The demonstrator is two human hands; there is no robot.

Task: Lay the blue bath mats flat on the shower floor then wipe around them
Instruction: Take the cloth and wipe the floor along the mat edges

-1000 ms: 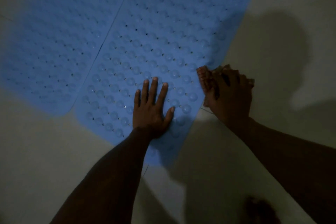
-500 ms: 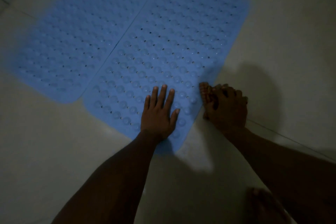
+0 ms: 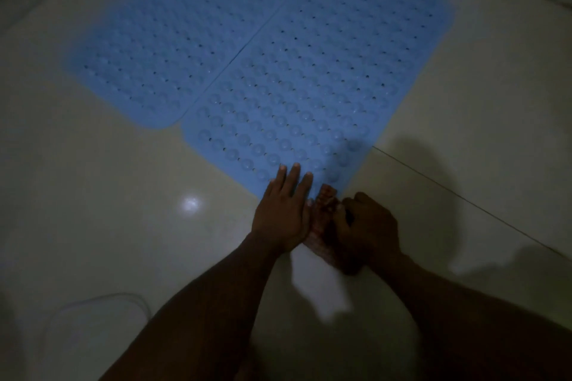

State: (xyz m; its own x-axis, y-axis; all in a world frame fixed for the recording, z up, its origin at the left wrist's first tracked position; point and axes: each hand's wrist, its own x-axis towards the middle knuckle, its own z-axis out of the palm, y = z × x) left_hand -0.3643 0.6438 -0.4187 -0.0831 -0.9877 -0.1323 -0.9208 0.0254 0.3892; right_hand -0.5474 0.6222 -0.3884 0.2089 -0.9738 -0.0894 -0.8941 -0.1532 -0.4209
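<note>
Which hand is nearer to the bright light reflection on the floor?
Left. The left hand lies flat just right of the reflection, fingertips on the mat corner; the right hand, clutching the cloth, is farther right.

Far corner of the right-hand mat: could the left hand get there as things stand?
Probably yes. The left hand lies flat at the right-hand mat near edge, holding nothing, and nothing sits on the mat between it and that corner.
</note>
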